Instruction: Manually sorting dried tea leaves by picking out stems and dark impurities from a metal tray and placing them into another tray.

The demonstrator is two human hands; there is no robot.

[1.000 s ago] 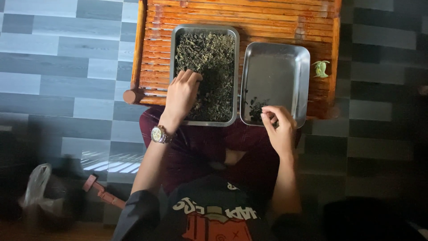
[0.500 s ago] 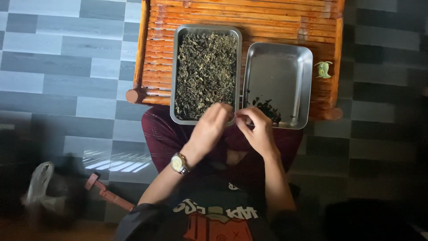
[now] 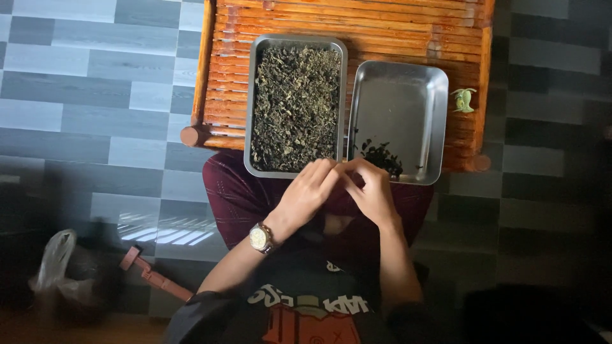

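Two metal trays sit side by side on a slatted wooden table (image 3: 395, 28). The left tray (image 3: 250, 102) is filled with dried dark-green leaves (image 3: 296, 105). The right tray (image 3: 408, 95) is mostly bare, with a small pile of dark leaves (image 3: 382, 156) at its near edge. My left hand (image 3: 309, 191), with a wristwatch (image 3: 260, 237), and my right hand (image 3: 370, 188) meet fingertip to fingertip just in front of the trays, over my lap. Their fingers are pinched together on something small that I cannot make out.
A small green object (image 3: 464, 100) lies on the table right of the trays. Grey tiled floor (image 3: 95, 83) spreads to the left. A white plastic bag (image 3: 54, 261) and a reddish tool (image 3: 153, 277) lie on the floor at lower left.
My left hand left the leaf-filled tray and came back toward me. My right hand moved left from the right tray's near edge, and both now meet in front of the trays.
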